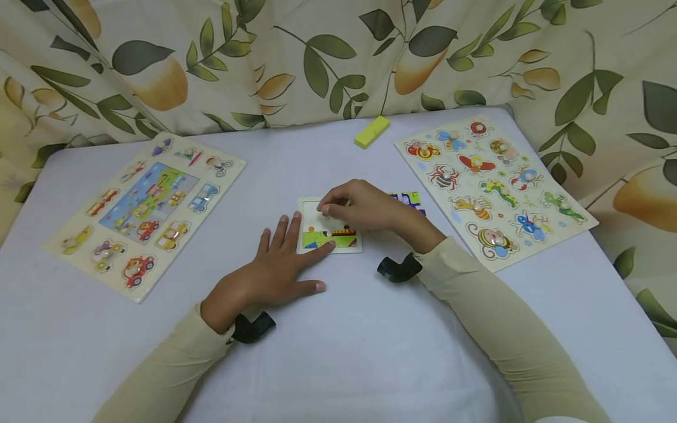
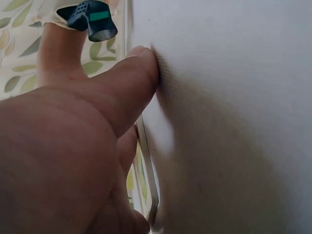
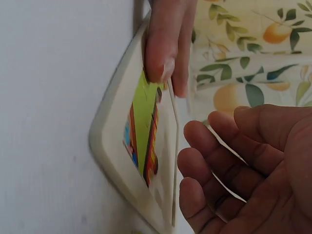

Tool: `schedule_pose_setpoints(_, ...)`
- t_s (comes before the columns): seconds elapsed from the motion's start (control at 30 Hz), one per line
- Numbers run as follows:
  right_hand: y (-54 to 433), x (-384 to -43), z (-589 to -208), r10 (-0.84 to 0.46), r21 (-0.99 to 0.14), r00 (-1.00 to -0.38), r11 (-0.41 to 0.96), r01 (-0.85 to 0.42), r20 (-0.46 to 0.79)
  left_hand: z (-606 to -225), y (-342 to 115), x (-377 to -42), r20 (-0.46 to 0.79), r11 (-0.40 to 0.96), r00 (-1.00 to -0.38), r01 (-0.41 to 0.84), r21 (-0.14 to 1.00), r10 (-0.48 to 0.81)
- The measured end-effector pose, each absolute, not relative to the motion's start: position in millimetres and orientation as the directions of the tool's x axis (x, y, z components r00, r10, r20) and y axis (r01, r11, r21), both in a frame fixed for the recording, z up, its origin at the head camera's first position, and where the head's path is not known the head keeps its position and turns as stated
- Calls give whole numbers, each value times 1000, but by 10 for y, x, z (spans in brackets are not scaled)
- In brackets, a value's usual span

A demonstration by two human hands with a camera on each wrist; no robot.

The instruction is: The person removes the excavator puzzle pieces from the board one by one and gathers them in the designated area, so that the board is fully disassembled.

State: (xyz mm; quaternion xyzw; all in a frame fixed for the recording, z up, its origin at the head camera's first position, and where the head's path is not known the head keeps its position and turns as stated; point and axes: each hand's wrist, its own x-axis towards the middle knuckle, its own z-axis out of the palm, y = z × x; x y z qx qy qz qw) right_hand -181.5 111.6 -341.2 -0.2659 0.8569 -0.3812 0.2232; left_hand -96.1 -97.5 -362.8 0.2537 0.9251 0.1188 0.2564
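"Where is the little puzzle?"

"The cream rectangular puzzle tray [image 1: 309, 211] lies flat on the white cloth-covered worktop [image 1: 344, 329], between the hands. Brightly printed, mostly green jigsaw pieces [image 1: 314, 238] sit along its near side."

"And the left hand [image 1: 277, 270]?"

"Released: its fingers are spread and straight. The index fingertip rests on the pieces, while the thumb touches the cloth."

"The right hand [image 1: 359, 205]?"

"Above the tray, released too, the fingers loosely bent; the right wrist view shows them around an open space."

"What's around them?"

"Purple-and-green loose jigsaw pieces [image 1: 406, 200], partly hidden behind the right wrist. Farther back, a yellow-green rectangular block [image 1: 372, 132]."

"And at the sides?"

"On the left, a large cream board of vehicle pictures [image 1: 163, 255]; on the right, a large cream board of insect pictures [image 1: 468, 183]. A leaf-and-fruit printed curtain [image 1: 328, 23] hangs behind the worktop."
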Motion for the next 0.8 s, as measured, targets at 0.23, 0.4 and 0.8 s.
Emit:
schedule_pose_setpoints(0.23, 998, -1798, -3457, -653, -780, -736, 549, -300, -177, -3626, -964, -957, -404, 838, -738, 429, 337, 540)
schedule_pose_setpoints(0.4, 957, -1792, -3491, -664, -790, -725, 539, -292, -184, -3626, -975, -951, -397, 837, -742, 425, 345, 540)
schedule_pose_setpoints(0.8, 900, -1763, -3507, -690, -791, -699, 529, -309, -188, -3635, -980, -945, -395, 832, -739, 422, 359, 546)
